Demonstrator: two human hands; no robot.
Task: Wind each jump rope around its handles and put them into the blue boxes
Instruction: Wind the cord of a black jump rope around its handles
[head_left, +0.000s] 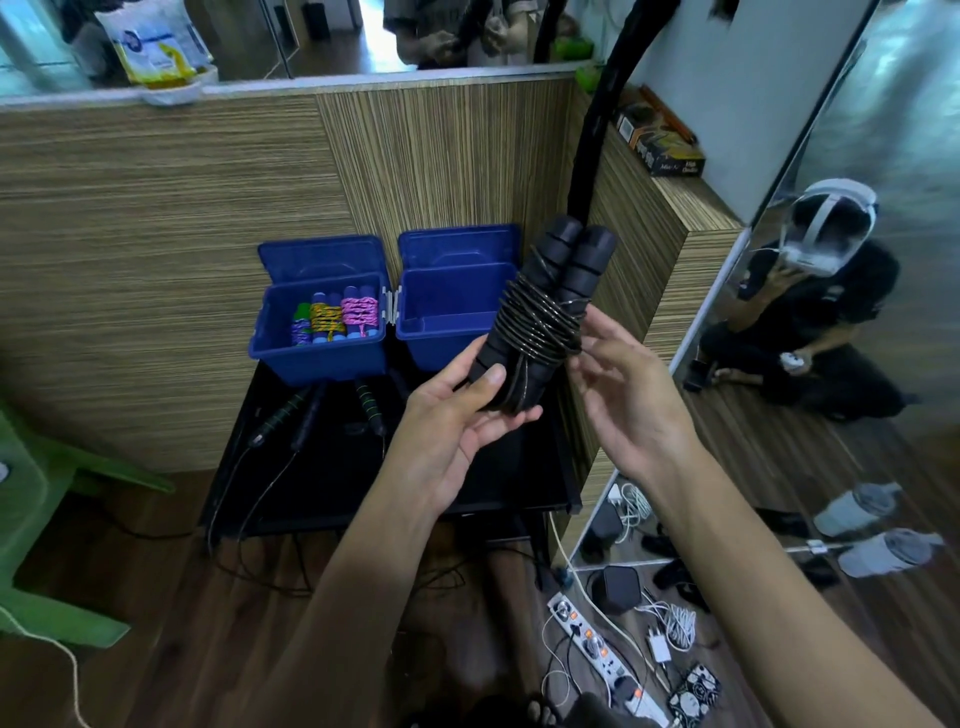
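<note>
My left hand grips the lower end of a black jump rope, its two thick handles held side by side and upright with the dark cord wound around their middle. My right hand is beside the coil, fingertips at the wound cord. Behind stand two blue boxes with lids up. The left blue box holds three wound ropes in green, yellow and pink. The right blue box shows nothing inside. Two unwound ropes with green-black handles lie on the black table.
A wood-grain partition rises behind the boxes. A mirror at the right reflects a crouching person. On the floor lie a power strip, chargers and cables. A green plastic chair stands at the left.
</note>
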